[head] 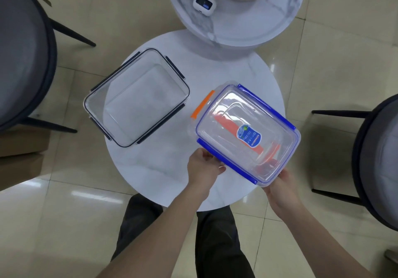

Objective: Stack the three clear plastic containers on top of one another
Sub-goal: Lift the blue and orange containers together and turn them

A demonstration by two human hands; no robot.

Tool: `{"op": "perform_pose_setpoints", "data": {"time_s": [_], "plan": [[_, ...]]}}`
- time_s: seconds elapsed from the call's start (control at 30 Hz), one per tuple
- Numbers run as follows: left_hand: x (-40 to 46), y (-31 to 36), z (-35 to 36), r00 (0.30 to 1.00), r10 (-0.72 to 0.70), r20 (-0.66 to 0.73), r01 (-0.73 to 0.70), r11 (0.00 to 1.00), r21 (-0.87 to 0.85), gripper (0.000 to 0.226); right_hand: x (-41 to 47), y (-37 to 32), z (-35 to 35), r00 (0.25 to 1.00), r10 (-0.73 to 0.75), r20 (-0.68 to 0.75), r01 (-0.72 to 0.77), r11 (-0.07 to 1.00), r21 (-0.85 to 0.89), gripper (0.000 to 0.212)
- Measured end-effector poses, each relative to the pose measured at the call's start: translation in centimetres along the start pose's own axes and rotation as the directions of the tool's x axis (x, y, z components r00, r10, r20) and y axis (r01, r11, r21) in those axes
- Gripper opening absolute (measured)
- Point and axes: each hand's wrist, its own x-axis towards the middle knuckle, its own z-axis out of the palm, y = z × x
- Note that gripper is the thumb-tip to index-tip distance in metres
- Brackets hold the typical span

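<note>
Fingers of the left hand [204, 165] and right hand [282, 183] clamp the near edge of the blue-clipped container [247, 133], which sits on an orange-clipped container [203, 105]. Beyond the left fingers, a dark-clipped container [135, 99] rests on the round white bench [215, 68] over tiled floor [107, 19].

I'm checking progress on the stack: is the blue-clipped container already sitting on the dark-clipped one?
No. The blue-clipped container is apart from the dark-clipped container, gripped by both hands.
</note>
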Motion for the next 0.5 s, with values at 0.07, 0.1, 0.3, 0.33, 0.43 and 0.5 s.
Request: {"op": "perform_pose_setpoints", "data": {"time_s": [0.07,0.1,0.3,0.33,0.43,0.5], "plan": [[-0.6,-0.5,-0.7,1.0,-0.021,0.009,0.022,0.999,-0.025,0.029,-0.5,0.5,-0.2,0.999,-0.027,0.027,0.027,0.999,-0.027,0.06],[-0.8,-0.7,-1.1,0.999,-0.032,0.013,0.032,0.999,-0.03,0.03,-0.6,0.8,-0.2,0.999,-0.036,0.035,0.038,0.999,-0.038,0.064],[-2.1,-1.8,-2.8,0.997,-0.08,0.007,0.081,0.995,-0.063,0.029,-1.6,2.4,-0.5,0.997,-0.069,0.041,0.072,0.993,-0.098,0.046],[-2.3,-1.9,-3.0,0.997,-0.082,0.005,0.082,0.993,-0.087,0.03,-1.7,2.6,-0.5,0.996,-0.074,0.044,0.078,0.991,-0.107,0.044],[-3.0,-2.4,-3.4,0.998,-0.066,0.011,0.067,0.991,-0.119,0.033,-2.1,3.1,-0.3,0.995,-0.083,0.06,0.089,0.991,-0.099,0.046],[-3.2,-2.9,-3.5,0.999,-0.035,0.009,0.035,0.996,-0.076,0.035,-2.2,3.5,-0.3,0.995,-0.083,0.063,0.087,0.994,-0.066,0.052]]}}
